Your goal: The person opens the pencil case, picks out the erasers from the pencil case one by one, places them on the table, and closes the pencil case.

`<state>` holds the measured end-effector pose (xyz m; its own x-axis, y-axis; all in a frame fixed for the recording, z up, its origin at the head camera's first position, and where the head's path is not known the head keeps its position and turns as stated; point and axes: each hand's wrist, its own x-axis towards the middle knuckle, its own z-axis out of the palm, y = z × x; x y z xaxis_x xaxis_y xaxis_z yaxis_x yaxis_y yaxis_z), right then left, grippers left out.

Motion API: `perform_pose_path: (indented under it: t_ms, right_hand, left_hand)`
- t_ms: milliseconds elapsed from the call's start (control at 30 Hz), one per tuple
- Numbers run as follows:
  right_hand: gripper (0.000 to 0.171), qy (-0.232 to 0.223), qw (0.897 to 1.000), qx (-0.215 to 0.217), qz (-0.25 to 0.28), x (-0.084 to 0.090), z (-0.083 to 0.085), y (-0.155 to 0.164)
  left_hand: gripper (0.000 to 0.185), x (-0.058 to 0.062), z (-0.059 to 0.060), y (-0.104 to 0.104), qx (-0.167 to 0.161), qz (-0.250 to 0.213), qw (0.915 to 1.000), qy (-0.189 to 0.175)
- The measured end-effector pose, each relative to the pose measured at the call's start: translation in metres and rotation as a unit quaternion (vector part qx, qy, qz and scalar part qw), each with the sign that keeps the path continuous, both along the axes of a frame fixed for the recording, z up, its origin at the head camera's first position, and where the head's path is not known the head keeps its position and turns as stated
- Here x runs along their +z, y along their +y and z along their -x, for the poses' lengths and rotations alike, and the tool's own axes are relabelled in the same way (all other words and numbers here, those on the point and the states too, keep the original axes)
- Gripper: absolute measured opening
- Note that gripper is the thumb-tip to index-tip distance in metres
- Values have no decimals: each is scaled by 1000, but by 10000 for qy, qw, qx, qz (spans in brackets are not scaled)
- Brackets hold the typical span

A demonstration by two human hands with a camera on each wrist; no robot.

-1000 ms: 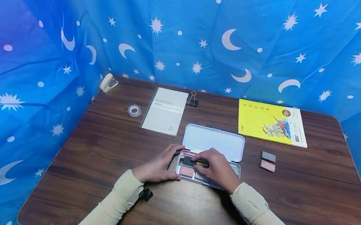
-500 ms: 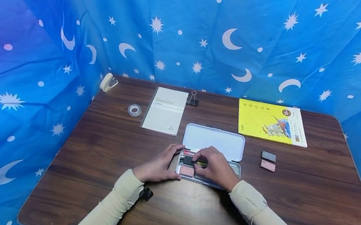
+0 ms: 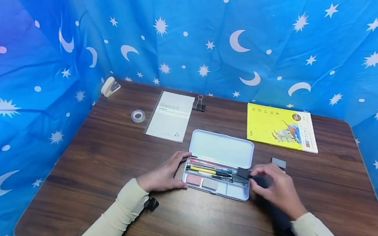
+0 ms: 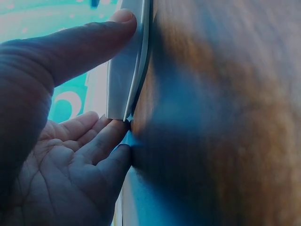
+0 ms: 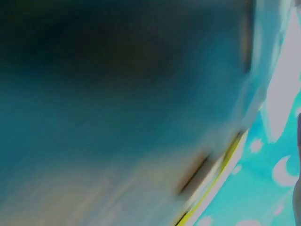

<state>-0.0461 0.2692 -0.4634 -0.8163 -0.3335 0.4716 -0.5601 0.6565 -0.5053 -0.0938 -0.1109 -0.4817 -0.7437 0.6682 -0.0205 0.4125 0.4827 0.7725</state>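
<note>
A white pencil case stands open in the head view, its lid tipped back. My left hand holds the case's left end, thumb at the near edge and fingers at the far one. The left wrist view shows this thumb and the fingers against the case's side. In the case lie several pens, a pink eraser and a grey eraser. Over the case's right end, my right hand pinches a small black block-like thing, its kind unclear. The right wrist view is blurred.
A grey eraser lies right of the case, partly behind my right hand. Farther back are a yellow book, a notebook, a binder clip, a tape roll and a white stapler.
My right hand has moved right from over the case's middle, and the black thing has gone from the pens' left end to the case's right end. My left hand has stayed in place.
</note>
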Motion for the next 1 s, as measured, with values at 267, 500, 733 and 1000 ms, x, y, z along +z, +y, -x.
perform_pose_path:
  t_ms: [267,500,733,1000]
  right_hand:
    - [44,-32,9950,-867,-493,-14,-21,64]
    - [43,-99,9926,-993,-688,-27,-22,81]
    - [44,-320,9883,-1253,-805,-26,-25,84]
    - [49,-489,9907,-1214,-366,-18,-28,74]
  left_hand:
    - [99,1,1,-2,1,65,10000,21]
    - [99,2,0,-2,-16,96,10000,3]
    - [99,1,0,-1,-22,59,10000,-23]
    - [99,-4,2,-1,-70,-61,9999,68]
